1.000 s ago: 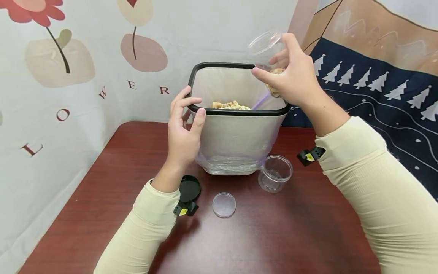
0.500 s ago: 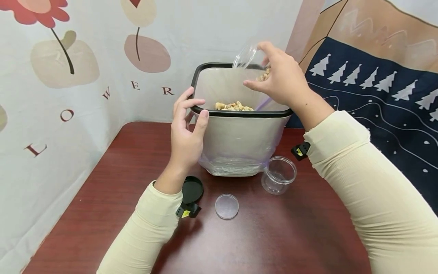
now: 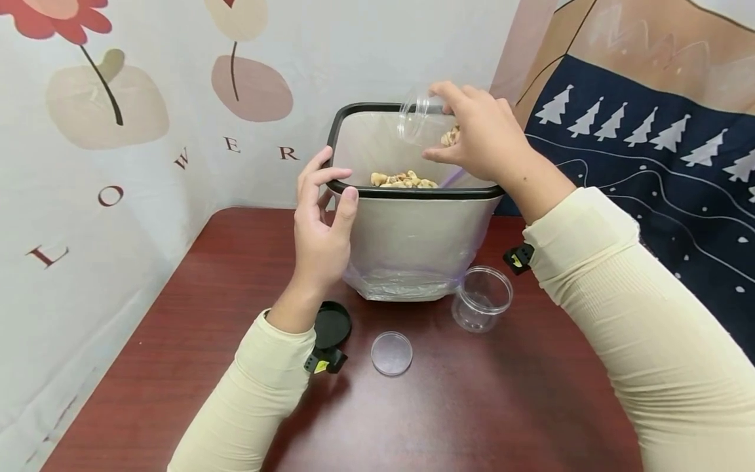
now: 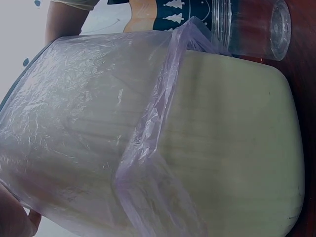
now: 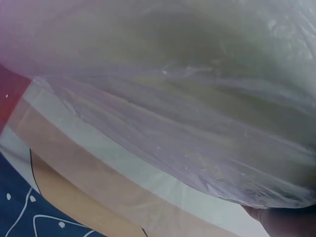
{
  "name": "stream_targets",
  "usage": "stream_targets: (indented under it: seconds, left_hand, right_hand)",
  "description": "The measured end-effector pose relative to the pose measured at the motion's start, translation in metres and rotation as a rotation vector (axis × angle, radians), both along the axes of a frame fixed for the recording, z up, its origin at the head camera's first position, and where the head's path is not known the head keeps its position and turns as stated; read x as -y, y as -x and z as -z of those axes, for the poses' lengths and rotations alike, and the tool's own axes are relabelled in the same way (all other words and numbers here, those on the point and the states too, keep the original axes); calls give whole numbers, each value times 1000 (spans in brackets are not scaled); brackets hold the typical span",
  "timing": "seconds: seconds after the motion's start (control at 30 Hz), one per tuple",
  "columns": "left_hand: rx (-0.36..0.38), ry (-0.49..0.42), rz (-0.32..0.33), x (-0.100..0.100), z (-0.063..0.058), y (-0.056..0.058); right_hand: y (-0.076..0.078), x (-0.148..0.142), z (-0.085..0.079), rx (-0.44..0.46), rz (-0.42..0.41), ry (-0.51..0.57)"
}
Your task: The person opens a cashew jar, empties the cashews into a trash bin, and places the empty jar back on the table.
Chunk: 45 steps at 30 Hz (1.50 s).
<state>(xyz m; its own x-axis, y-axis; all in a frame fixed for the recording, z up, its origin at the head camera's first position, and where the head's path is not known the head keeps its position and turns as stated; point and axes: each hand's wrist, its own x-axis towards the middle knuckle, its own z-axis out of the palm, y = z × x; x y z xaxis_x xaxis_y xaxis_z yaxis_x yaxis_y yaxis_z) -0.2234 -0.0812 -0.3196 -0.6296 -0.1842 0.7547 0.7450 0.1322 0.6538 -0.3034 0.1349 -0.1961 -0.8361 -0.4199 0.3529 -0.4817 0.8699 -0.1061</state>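
A bin (image 3: 383,193) with a black rim stands on a dark red table (image 3: 472,413), a thin see-through bag (image 3: 413,283) drawn over its wall; the left wrist view shows the bag ending partway down, with the bin's lower wall bare below it. The left hand (image 3: 321,226) grips the bin's rim at the near left corner, the thumb on the front and the fingers spread over the left side. The right hand (image 3: 486,134) has its thumb and fingers curled round a clear jar (image 3: 426,126), held tipped over the right half of the bin's opening with its mouth towards the left. Pale brown pieces (image 3: 451,136) lie deep in this jar, close to the palm, and a heap of similar pieces (image 3: 406,179) shows inside the bin, just behind the front rim. A second clear jar (image 3: 480,300) stands upright just beside the bin's near right corner. In front of the bin lie a clear lid (image 3: 392,354) and, left of that, a black lid (image 3: 332,324), partly hidden by the left wrist. Behind the bin hangs a pale printed cloth (image 3: 354,46).
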Motion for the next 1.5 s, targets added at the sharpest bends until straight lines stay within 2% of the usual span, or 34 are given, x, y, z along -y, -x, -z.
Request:
stream_targets:
  seconds: [0.23,0.7,1.1,1.5]
  left_hand:
    - [-5,-16,-4,0,0,1]
    - [-4,21,-5,-1,1,1]
    - [-9,22,-12,-1,0,1]
    - [-12,15,-11,0,1,1]
  right_hand:
    - [0,2,-1,5,-26,-69]
    - [-2,-1,3,-15,-30,-89]
    - [-3,0,4,-60,-77,-133]
    - [-4,1,4,-83,-88,-142]
